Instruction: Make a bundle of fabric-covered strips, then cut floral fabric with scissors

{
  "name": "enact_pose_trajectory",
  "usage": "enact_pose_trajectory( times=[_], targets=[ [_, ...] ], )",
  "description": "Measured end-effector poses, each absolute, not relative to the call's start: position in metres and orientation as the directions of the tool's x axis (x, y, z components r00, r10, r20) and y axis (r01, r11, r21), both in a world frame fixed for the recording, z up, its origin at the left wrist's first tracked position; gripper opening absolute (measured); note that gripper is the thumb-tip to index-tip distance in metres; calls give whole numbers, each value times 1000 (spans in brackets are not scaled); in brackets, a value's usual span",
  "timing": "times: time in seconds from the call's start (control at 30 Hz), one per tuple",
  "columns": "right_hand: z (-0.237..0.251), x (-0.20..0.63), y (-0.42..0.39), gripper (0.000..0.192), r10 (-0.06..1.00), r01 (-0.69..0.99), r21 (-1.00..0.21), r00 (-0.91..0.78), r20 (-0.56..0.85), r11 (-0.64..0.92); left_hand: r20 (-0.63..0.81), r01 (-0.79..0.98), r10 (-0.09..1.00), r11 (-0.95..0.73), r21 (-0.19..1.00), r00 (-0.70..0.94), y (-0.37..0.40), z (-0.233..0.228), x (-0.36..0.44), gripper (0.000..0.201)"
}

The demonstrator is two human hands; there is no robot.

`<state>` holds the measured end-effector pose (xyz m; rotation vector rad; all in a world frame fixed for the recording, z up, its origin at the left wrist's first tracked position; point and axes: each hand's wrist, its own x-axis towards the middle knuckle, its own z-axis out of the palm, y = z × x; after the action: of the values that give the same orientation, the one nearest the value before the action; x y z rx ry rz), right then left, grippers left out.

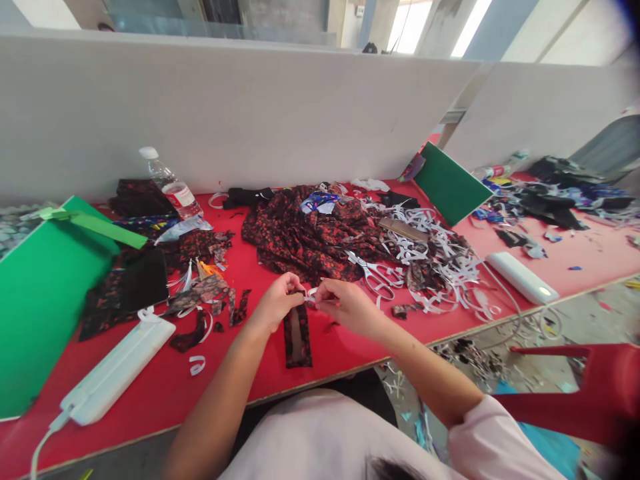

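Left hand (277, 301) and right hand (345, 303) both pinching top of dark red-flowered fabric strip (297, 339), hanging onto red tabletop (345, 350); metal scissors (373, 273) lying nearby.

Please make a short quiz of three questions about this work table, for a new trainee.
1. True or false: the scissors lie on the red table, and neither hand holds them.
2. What hangs down from the left hand?
A. a dark patterned fabric strip
B. a green board
C. a water bottle
3. Fill in: the right hand pinches a small ______ strip where the two hands meet.

Key
1. True. The scissors rest beside the pile of dark red fabric, past the hands.
2. A. The strip's lower end lies on the table.
3. White.
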<state>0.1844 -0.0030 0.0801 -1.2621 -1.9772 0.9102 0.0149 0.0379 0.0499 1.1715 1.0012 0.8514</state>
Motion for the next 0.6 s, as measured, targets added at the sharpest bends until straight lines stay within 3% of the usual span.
enact_pose_trajectory(
  times=[0.17, 0.27, 0.33, 0.5, 0.6],
  targets=[
    [84, 175, -21, 14, 859, 583, -632, -328, 393, 511, -240, -189, 943, 285, 940, 231, 45, 44, 10, 24],
    [84, 187, -29, 14, 822, 677, -513, -255, 510, 528, -227, -244, 963, 257, 935, 145, 52, 45, -1, 27],
    [74, 202, -26, 16, 831, 779, -430, -202, 518, 457, -216, -264, 965, 249, 932, 147, 54, 48, -6, 27],
    [39, 221, -11, 11, 915, 895, -329, -175, 364, 302, -85, -202, 970, 132, 970, 226, 47, 54, 2, 26],
    [41, 210, -8, 14, 907, 870, -428, -47, 419, 243, -49, -145, 969, 86, 986, 242, 42, 52, 11, 30]
  ],
)
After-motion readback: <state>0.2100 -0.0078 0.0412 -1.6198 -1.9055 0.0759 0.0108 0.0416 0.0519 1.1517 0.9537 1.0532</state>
